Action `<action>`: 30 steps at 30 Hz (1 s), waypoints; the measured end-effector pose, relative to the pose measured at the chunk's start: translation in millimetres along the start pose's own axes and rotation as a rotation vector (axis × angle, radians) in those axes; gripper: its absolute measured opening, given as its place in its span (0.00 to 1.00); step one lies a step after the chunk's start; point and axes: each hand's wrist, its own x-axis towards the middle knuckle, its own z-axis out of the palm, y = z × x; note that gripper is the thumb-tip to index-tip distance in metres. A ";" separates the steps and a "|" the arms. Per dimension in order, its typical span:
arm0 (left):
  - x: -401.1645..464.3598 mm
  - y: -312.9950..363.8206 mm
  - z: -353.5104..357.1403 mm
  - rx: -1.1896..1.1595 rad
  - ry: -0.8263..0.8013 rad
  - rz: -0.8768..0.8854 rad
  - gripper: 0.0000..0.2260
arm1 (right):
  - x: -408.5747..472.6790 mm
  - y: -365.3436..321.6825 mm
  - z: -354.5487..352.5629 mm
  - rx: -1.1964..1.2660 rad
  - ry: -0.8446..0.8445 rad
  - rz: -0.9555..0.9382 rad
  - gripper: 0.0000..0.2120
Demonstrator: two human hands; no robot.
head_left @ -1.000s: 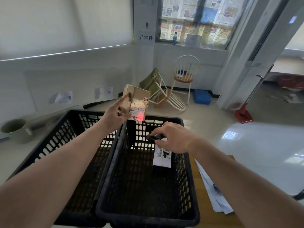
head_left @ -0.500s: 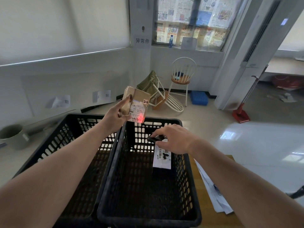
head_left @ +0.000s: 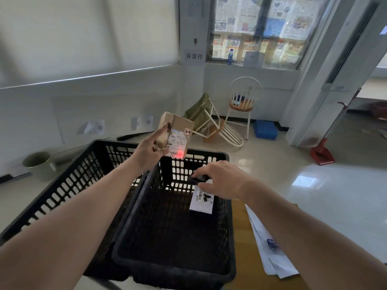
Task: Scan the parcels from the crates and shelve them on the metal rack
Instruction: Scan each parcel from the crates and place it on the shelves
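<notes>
While the left hand (head_left: 151, 150) holds a small cardboard parcel (head_left: 175, 135) up above the far rim of the crates, thumb and fingers gripping its left edge, a red scanner spot glows on the lower part of the parcel's white shipping label (head_left: 177, 144). A small tag at the label's upper right reads "2-4". The right hand (head_left: 222, 181) hangs over the nearer black plastic crate (head_left: 173, 268), its fingers curled round a small black scanner (head_left: 198, 179) aimed toward the parcel. In that crate, a flat white parcel (head_left: 202, 203) with a barcode leans against the right wall, just under the right hand. A second black crate (head_left: 69, 185) sits touching it on the left. Loose white papers (head_left: 270, 258) with a blue binder clip lie on the wooden tabletop to the right of the crates. Beyond, a white chair (head_left: 244, 99) stands upright under the newspaper-covered window, another lies tipped over beside it, and a red dustpan (head_left: 321, 156) leans by the doorway.
</notes>
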 end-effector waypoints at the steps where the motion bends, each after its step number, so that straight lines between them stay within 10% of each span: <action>1: -3.9 2.5 2.7 -0.004 0.003 -0.006 0.38 | -4.3 2.9 -0.4 -0.007 -0.005 -0.011 0.19; 30: -118.0 41.5 27.5 0.026 0.250 -0.125 0.37 | -64.1 4.1 -0.4 -0.116 -0.012 -0.288 0.18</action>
